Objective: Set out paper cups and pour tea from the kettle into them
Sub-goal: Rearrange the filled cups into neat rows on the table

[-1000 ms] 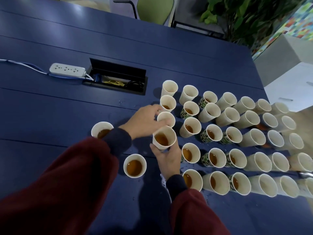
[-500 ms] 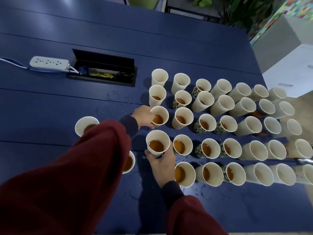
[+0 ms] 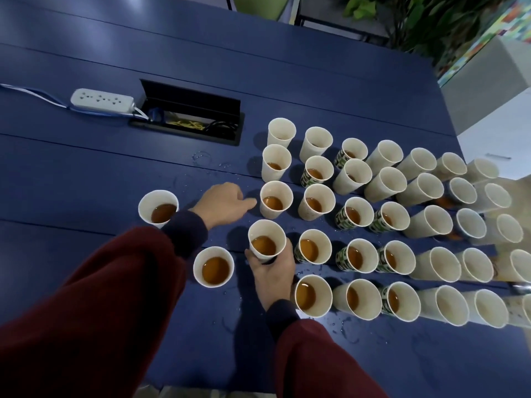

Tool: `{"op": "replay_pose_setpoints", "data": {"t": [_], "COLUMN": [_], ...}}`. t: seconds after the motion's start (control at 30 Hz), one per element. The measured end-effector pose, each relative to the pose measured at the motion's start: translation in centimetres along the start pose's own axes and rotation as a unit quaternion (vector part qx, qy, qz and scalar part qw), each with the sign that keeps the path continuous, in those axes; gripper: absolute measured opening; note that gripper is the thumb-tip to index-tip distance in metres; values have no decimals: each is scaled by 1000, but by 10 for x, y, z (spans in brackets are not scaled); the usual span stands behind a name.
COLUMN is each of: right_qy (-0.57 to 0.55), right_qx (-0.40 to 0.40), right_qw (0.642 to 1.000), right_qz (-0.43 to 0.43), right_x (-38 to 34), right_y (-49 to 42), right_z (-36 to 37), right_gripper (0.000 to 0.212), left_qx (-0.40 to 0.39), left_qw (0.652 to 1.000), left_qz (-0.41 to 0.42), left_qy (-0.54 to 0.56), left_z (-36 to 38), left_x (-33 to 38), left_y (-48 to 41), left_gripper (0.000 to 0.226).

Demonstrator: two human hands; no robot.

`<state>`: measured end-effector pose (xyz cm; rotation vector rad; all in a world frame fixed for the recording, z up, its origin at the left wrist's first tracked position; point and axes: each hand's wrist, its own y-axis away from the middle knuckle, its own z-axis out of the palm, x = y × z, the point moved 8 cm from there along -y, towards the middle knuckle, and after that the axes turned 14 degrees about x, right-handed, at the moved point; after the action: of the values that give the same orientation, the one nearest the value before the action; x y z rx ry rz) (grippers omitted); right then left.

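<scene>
Right hand: my right hand (image 3: 273, 272) has its fingers clamped round the held cup (image 3: 266, 242), which is full of tea, at the grid's 9 o'clock edge.
Left hand: my left hand (image 3: 225, 203) is loose-fingered and holds nothing, its tips just beside the neighbour cup (image 3: 275, 199).
Kettle: I cannot pick it out.
Risk: squeezing the thin paper could slop tea, and a bump would topple the close-packed cups.
Hazard: the power strip (image 3: 102, 100) lies at 10 o'clock on the already wet table (image 3: 86, 168).

Dark blue table (image 3: 71, 173) with an open cable hatch (image 3: 186, 122) sunk in, white power strip (image 3: 102, 100) just left of the hatch, rows of paper cups (image 3: 385, 185) off to its right, two stray cups (image 3: 213, 267) and some drips (image 3: 201, 156) on its near side
</scene>
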<state>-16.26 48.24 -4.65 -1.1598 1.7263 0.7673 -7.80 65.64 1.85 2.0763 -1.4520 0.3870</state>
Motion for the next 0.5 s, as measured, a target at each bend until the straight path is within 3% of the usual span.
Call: {"op": "replay_pose_setpoints", "data": {"t": [0.23,0.5], "right_qy": [27,35], "right_qx": [1,32], "right_qw": [1000,999], "right_qz": [11,18], "right_x": [12,12], "right_y": [0,-6], "right_z": [18,18], "right_gripper": [48,51], "left_qx": [-82,-74], "left_qw": [990,977], "left_qz": [42,48], "left_qy": [-111,-197], "left_z": [-4,8], "left_x": [-39,-49], "left_y": [55,87], "left_gripper": [47,62]}}
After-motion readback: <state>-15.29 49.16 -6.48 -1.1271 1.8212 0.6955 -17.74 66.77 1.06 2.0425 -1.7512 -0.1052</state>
